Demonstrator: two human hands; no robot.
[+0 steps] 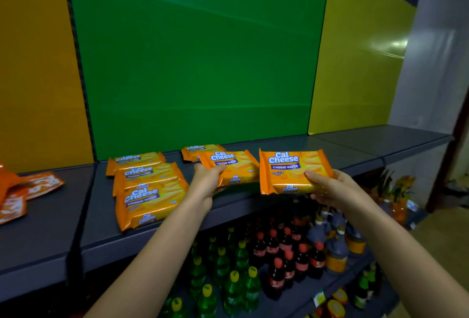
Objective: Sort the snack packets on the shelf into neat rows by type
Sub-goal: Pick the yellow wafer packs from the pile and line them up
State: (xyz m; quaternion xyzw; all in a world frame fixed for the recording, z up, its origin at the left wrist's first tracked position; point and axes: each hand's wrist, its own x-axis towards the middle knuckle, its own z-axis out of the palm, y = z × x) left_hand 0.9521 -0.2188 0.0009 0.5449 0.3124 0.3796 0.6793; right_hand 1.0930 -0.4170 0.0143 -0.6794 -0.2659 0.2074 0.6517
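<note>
On the dark grey shelf (342,150) lie several orange Cal Cheese wafer packets. Three of them form a row (147,188) running front to back at centre left. My left hand (206,180) grips the near left corner of one packet (232,165), which lies in front of another packet (196,151) at the back. My right hand (330,185) holds a further packet (291,170) by its lower right edge, thumb on top, over the shelf's front edge.
Orange and white snack pouches (22,191) lie on the shelf at far left. Green, orange and yellow panels back the shelf. Below it stand green and dark soda bottles (253,267) and other bottles to the right.
</note>
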